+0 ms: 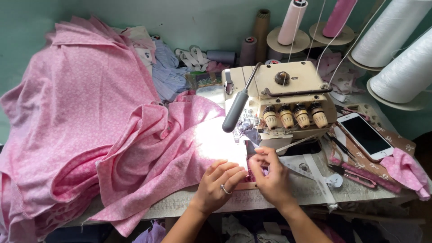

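Left hand [219, 181] lying flat, fingers spread, on pink fabric [148, 148] at the serger [279, 105] bed; right hand [269, 173] pinching the fabric edge just below the presser foot. Fingertips risking a needle strike; loose folds risking bunching.
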